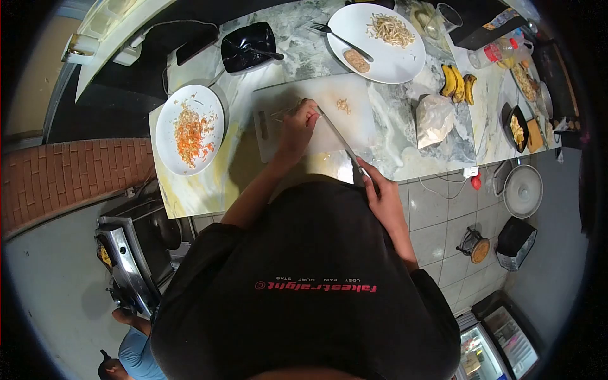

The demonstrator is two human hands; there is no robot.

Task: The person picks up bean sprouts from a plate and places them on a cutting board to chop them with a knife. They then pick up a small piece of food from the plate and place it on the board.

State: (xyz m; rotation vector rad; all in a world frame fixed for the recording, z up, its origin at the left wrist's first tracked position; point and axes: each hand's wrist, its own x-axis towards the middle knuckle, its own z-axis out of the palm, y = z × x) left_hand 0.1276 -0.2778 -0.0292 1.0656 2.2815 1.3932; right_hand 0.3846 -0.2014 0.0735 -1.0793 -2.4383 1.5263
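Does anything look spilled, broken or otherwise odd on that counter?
Nothing looks spilled or broken. The bananas by the white bag have dark patches, probably just ripeness. Loose shreds on the cutting board look like ordinary chopping.

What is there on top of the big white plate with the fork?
The plate holds pale thin strands, a brown oval piece and the fork. Whatever lies beneath the strands is covered.
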